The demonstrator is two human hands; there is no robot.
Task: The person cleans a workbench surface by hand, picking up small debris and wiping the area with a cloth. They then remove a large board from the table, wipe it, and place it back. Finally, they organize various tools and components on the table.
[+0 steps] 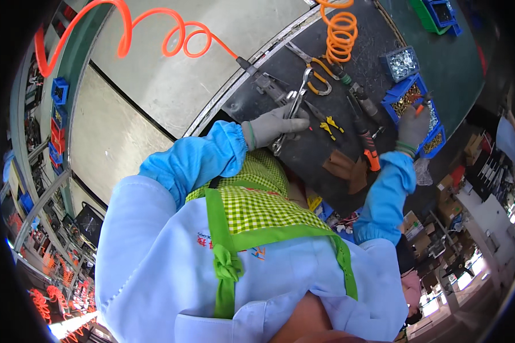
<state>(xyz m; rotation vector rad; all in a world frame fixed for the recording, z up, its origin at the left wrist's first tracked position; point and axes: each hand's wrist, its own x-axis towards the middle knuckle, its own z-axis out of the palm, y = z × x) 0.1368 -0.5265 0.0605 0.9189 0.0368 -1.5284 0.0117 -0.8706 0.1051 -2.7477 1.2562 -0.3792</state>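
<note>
My left hand (272, 127), in a grey glove, is closed around silver wrenches (298, 103) above the dark work mat; their number is hard to make out. Over at the right, my gloved right hand (413, 126) reaches across the blue bins (409, 87) of small fasteners. A slim orange-and-dark tool (420, 108) sticks out between its fingers, most of it hidden. Yellow-handled snips (317, 68) lie beyond my left hand, beside a grey air tool (269, 86). Two small yellow pieces (328, 127) lie between my hands.
An orange coiled hose (340, 34) comes down at the far edge; another red-orange coil (177, 34) runs to the air tool. A driver with orange grip (372, 159) and brown scraps (346, 170) lie near my right forearm. A clear box (402, 63) holds metal parts.
</note>
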